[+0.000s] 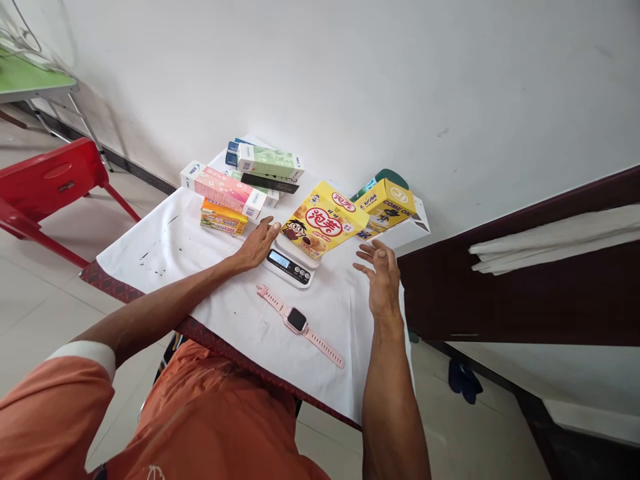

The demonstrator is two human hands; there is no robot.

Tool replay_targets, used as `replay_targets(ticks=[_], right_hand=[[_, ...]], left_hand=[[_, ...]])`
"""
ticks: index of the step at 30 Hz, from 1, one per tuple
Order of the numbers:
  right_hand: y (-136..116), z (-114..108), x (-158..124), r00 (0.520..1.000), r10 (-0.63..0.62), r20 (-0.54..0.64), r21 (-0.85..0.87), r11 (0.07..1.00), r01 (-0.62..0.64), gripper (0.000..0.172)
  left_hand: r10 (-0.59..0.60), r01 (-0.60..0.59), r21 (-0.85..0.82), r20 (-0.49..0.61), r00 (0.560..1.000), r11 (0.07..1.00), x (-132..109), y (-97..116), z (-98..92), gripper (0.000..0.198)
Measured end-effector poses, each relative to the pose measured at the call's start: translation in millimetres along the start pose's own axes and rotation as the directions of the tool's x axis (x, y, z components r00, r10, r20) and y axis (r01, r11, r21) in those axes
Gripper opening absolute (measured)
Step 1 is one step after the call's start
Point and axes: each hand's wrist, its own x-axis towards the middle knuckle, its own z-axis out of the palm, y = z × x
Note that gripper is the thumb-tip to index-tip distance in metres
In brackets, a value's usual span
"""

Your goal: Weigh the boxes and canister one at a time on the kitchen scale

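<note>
A yellow snack box (pixel 324 221) with a cartoon face lies on a small white digital scale (pixel 289 265), whose display is lit. My left hand (pixel 257 244) rests flat on the white table cover beside the scale's left end, fingers stretched toward the box, holding nothing. My right hand (pixel 382 273) hovers to the right of the scale with fingers spread and slightly curled, empty. A pink smartwatch (pixel 299 323) lies flat on the cover in front of the scale.
Several boxes sit behind: a pink carton (pixel 223 189), a green-white carton (pixel 267 160), an orange pack (pixel 223 217), a yellow box (pixel 388 205). A red chair (pixel 50 187) stands left. A dark wooden panel (pixel 520 293) adjoins the table (pixel 165 247) on the right.
</note>
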Motion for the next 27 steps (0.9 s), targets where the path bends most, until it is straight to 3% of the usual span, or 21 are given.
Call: replay_targets(ticks=[6,14,20,23,27], right_hand=[[46.7,7.4,-15.0,0.948,0.284,-0.142,0.221,0.943,-0.25,0.083],[51.8,4.2,-11.6,0.94,0.308,-0.148,0.233,0.934,-0.269,0.081],[23.6,9.3,-4.7,0.976,0.215,-0.028,0.099,0.972,-0.212,0.073],[-0.7,25.5,3.1,0.992,0.083,0.092,-0.003,0.997,-0.083,0.077],[-19.9,56.7,12.4,0.973,-0.007,0.231,-0.061,0.998,0.022,0.072]], left_hand=[[0.023,-0.023,-0.037,-0.009,1.0,0.999,2.0,-6.8,0.4,0.089],[0.03,-0.03,-0.021,-0.017,0.999,0.999,3.7,-9.0,0.5,0.092],[0.032,-0.033,-0.04,-0.024,0.999,0.999,3.6,-9.4,0.4,0.089],[0.033,-0.034,-0.042,-0.028,0.999,0.999,3.9,-9.4,-0.2,0.087],[0.038,-0.039,-0.032,-0.036,0.999,0.999,4.5,-9.1,-1.9,0.082]])
